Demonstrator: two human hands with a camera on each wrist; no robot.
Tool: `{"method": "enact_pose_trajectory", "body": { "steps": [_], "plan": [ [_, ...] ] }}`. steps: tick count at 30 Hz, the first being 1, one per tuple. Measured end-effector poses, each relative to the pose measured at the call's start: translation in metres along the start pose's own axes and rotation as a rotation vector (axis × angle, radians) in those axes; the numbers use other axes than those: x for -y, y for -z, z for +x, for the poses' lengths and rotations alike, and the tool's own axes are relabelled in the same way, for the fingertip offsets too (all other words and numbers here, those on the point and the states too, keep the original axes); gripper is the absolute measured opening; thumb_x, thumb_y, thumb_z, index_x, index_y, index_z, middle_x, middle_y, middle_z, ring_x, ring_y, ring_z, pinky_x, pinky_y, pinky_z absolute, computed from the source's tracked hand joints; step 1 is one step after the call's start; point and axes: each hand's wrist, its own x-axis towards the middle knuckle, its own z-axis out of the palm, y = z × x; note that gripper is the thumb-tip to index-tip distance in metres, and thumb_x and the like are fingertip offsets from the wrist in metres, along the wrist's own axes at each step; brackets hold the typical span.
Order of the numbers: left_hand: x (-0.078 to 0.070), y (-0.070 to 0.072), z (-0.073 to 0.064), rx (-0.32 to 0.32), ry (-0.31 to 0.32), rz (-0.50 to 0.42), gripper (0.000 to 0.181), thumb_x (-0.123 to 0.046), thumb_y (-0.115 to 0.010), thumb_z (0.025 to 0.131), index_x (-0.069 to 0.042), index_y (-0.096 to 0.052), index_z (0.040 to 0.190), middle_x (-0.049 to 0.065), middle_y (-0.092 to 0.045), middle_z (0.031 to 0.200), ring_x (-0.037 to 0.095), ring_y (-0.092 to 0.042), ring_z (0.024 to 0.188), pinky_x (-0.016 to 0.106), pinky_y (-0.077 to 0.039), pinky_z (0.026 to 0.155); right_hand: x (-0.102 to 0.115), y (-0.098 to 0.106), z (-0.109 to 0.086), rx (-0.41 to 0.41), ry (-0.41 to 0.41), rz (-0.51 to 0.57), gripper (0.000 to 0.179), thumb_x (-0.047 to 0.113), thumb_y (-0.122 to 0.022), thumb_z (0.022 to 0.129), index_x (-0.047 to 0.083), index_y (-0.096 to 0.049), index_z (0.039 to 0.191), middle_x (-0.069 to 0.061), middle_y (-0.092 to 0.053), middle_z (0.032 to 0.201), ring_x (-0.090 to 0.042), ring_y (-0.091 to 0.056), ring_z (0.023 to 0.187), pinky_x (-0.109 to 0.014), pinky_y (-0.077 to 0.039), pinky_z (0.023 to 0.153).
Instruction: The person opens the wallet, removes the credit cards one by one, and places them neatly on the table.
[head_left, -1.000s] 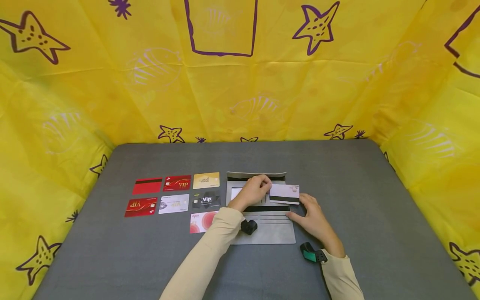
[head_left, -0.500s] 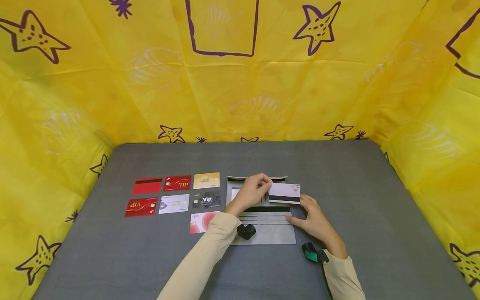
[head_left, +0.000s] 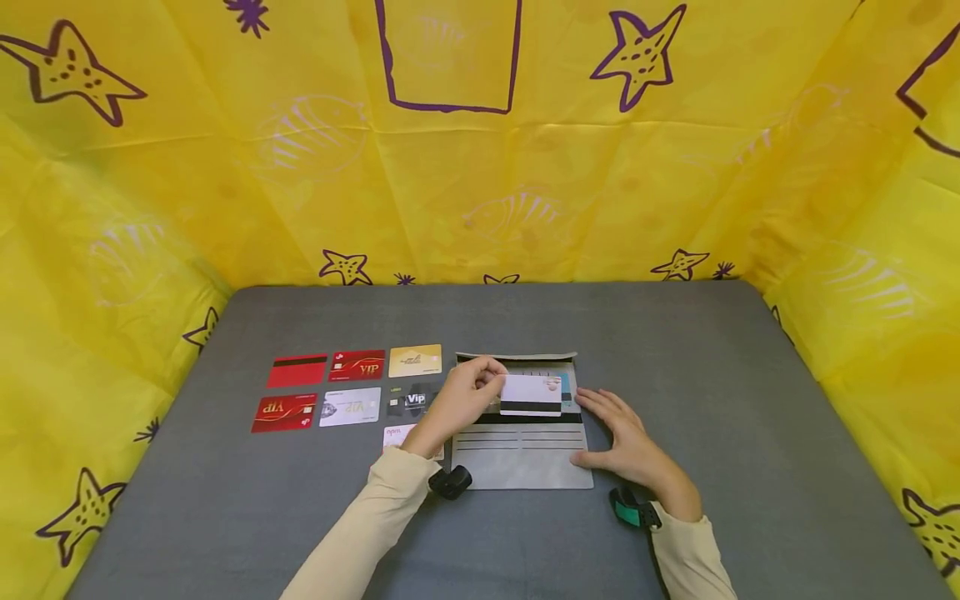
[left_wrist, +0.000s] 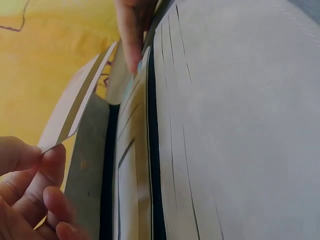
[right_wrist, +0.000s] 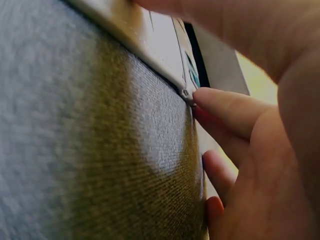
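Observation:
My left hand pinches a white card with a black stripe by its left edge. In the left wrist view, thumb and fingertips hold that card raised and tilted, apart from the wallet. The grey wallet lies unfolded on the table, with slots across its front part. A bluish card shows in its back part, partly covered by the white card. My right hand touches the wallet's right edge with extended fingers; the right wrist view shows its fingertips at the wallet's corner.
Left of the wallet lie several cards: a plain red card, red VIP cards, a gold card, a silver card, a black Vip card and a pink card partly behind my left wrist. Yellow cloth surrounds the grey table.
My left hand has carried the white card leftward from the wallet's right edge to over its middle. A bluish card has come into view. My right thumb has slid lower along the edge.

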Motion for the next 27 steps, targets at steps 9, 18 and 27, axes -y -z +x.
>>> {"method": "enact_pose_trajectory", "body": {
  "steps": [9,18,27],
  "plan": [
    [0.010,0.029,-0.038,-0.066,0.045,0.038,0.010,-0.013,-0.064,0.094,-0.010,-0.070,0.101,0.001,-0.065,0.078,0.009,-0.053,0.068,0.021,-0.043,0.063,0.008,-0.001,0.000,-0.038,-0.013,-0.039,0.081,0.030,-0.084,0.072,0.001,-0.052,0.141,-0.018,-0.046,0.150,-0.046,-0.026,0.143,-0.070,-0.018,0.110],
    [0.023,0.055,-0.073,-0.110,0.111,0.048,0.010,-0.012,-0.064,0.094,-0.011,-0.070,0.102,0.002,-0.067,0.081,0.011,-0.055,0.070,0.022,-0.045,0.065,0.015,-0.001,0.002,-0.034,-0.014,-0.018,0.078,0.020,-0.085,0.072,-0.005,-0.052,0.138,-0.019,-0.045,0.147,-0.043,-0.035,0.137,-0.064,-0.033,0.107],
    [0.039,0.082,-0.100,-0.153,0.173,0.068,0.012,-0.013,-0.065,0.095,-0.008,-0.068,0.105,0.005,-0.066,0.079,0.014,-0.056,0.064,0.024,-0.045,0.059,0.009,-0.004,0.002,-0.045,-0.036,0.010,0.078,0.024,-0.085,0.072,0.000,-0.053,0.138,-0.017,-0.045,0.148,-0.043,-0.034,0.137,-0.067,-0.022,0.104]
  ]
}}
